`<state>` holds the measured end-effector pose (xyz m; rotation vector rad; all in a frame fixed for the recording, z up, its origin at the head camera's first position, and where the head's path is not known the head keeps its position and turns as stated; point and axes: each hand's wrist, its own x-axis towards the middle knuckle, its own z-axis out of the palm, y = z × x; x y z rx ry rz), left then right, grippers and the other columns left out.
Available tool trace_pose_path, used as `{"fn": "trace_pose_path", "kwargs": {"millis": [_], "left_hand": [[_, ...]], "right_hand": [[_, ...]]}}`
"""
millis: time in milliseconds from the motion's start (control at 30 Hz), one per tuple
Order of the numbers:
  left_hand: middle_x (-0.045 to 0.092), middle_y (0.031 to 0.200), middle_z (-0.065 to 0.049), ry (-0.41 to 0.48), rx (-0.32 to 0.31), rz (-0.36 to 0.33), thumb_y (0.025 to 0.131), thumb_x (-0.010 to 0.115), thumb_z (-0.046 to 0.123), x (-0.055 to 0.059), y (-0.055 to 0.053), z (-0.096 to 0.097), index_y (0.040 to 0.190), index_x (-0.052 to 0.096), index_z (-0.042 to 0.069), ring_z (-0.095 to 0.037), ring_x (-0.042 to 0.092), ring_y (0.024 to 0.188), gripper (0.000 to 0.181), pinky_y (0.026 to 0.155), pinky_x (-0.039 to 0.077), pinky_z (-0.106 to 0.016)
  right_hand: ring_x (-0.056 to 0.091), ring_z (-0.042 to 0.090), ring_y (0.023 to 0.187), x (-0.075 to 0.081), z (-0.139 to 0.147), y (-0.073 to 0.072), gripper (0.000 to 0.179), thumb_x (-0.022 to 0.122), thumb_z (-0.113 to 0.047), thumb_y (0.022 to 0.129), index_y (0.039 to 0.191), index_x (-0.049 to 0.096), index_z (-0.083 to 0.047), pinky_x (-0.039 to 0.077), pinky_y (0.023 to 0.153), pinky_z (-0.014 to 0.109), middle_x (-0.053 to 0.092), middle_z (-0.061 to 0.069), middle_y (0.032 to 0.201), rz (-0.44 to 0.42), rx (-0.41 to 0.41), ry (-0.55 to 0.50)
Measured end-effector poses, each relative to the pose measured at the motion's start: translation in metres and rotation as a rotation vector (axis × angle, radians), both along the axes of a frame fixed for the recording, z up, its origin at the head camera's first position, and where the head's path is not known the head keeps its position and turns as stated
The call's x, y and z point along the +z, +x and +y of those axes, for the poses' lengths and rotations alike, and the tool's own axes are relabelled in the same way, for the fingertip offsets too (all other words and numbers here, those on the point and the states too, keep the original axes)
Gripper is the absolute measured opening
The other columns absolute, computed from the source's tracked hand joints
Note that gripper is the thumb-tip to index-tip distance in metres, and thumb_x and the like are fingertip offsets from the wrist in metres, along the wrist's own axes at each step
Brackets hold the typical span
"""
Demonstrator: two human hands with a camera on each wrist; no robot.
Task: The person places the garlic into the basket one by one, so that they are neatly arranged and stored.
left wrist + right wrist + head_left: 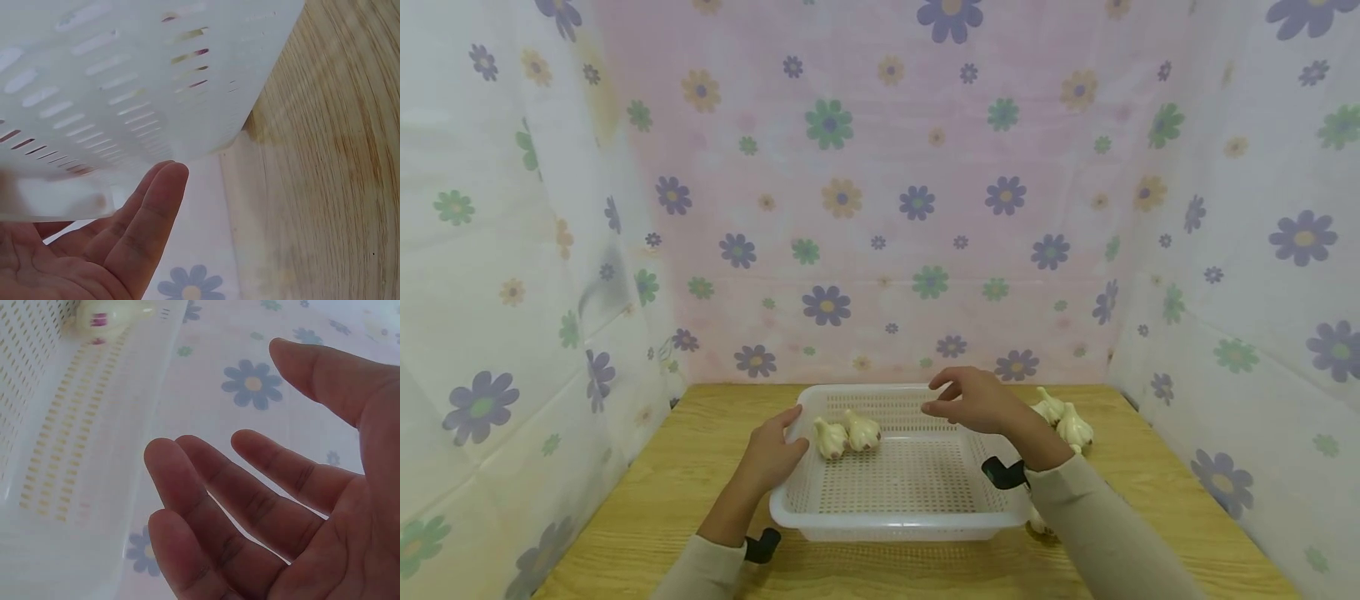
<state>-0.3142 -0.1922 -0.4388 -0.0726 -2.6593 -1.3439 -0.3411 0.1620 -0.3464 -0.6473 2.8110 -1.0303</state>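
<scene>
A white slotted plastic basket point(895, 521) stands on the table, with two garlic bulbs point(862, 431) side by side in its left part. My left hand point(772, 454) holds the basket's left rim, the thumb over the rim and the fingers along the outside. In the left wrist view those fingers point(147, 231) look fairly straight. Above the basket's right back part hovers my right hand point(973, 402), its fingers loosely bent and apart, with nothing between them. The right wrist view shows its fingers point(250, 506) spread beside the basket wall point(94, 487).
Several more garlic bulbs point(1075, 427) lie on the table right of the basket, partly hidden by my right forearm. Another bulb point(1039, 523) shows near the basket's front right corner. Flower-patterned cloth point(887, 208) walls off the wooden table point(647, 500) at back and sides.
</scene>
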Motion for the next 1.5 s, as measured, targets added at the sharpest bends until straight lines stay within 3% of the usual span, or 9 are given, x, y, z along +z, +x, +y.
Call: {"fn": "trace_pose_path", "kwargs": {"millis": [333,533,800,1067,1233,1333,1500], "left_hand": [[0.047,0.155,-0.026,0.012,-0.007,0.004,0.093,0.064,0.013,0.002,0.0,0.0,0.154,0.048,0.005,-0.028,0.073,0.092,0.064,0.059,0.063,-0.034],[0.049,0.154,-0.027,0.021,-0.012,0.003,0.092,0.063,0.012,0.002,0.001,0.0,0.154,0.048,0.003,-0.028,0.074,0.089,0.064,0.058,0.063,-0.036],[0.046,0.158,-0.023,0.008,0.004,-0.008,0.093,0.065,0.014,0.001,-0.002,0.0,0.154,0.048,0.004,-0.026,0.072,0.09,0.064,0.06,0.063,-0.034],[0.046,0.157,-0.024,0.013,0.004,-0.005,0.093,0.065,0.013,0.001,-0.002,0.0,0.154,0.049,0.004,-0.029,0.073,0.095,0.064,0.06,0.064,-0.035],[0.046,0.157,-0.024,0.019,0.005,-0.014,0.093,0.065,0.013,0.0,-0.002,0.001,0.155,0.048,0.005,-0.031,0.072,0.1,0.065,0.062,0.064,-0.036],[0.046,0.157,-0.024,0.025,0.002,-0.017,0.093,0.065,0.013,-0.001,-0.003,0.0,0.155,0.047,0.006,-0.028,0.073,0.094,0.065,0.059,0.064,-0.035],[0.046,0.157,-0.024,0.033,-0.002,-0.02,0.093,0.064,0.014,-0.002,-0.004,0.0,0.155,0.047,0.006,-0.026,0.074,0.087,0.065,0.057,0.063,-0.035]], "right_hand": [[0.069,0.028,0.11,-0.005,0.045,0.012,0.049,0.072,-0.053,0.093,0.129,0.067,-0.02,0.061,0.086,0.046,0.074,0.003,0.119,0.117,-0.062,0.017],[0.071,0.03,0.106,-0.011,0.073,0.017,0.052,0.071,-0.053,0.094,0.132,0.066,-0.018,0.062,0.084,0.047,0.072,0.009,0.124,0.141,-0.085,-0.005],[0.071,0.03,0.109,-0.017,0.104,0.03,0.051,0.071,-0.048,0.095,0.137,0.064,-0.019,0.063,0.075,0.037,0.069,0.012,0.131,0.146,-0.103,-0.072],[0.07,0.029,0.111,-0.025,0.134,0.044,0.042,0.07,-0.039,0.098,0.133,0.066,-0.017,0.062,0.079,0.032,0.068,0.011,0.133,0.171,-0.054,-0.141],[0.069,0.014,0.112,-0.037,0.156,0.046,0.034,0.069,-0.03,0.099,0.132,0.067,-0.02,0.061,0.082,0.028,0.068,0.008,0.132,0.146,-0.012,-0.178],[0.068,0.011,0.113,-0.046,0.169,0.046,0.033,0.068,-0.026,0.1,0.133,0.066,-0.021,0.061,0.083,0.029,0.066,0.009,0.133,0.118,0.014,-0.192],[0.068,0.016,0.116,-0.06,0.191,0.05,0.034,0.067,-0.023,0.101,0.134,0.066,-0.021,0.061,0.083,0.03,0.064,0.016,0.136,0.101,0.01,-0.19]]}}
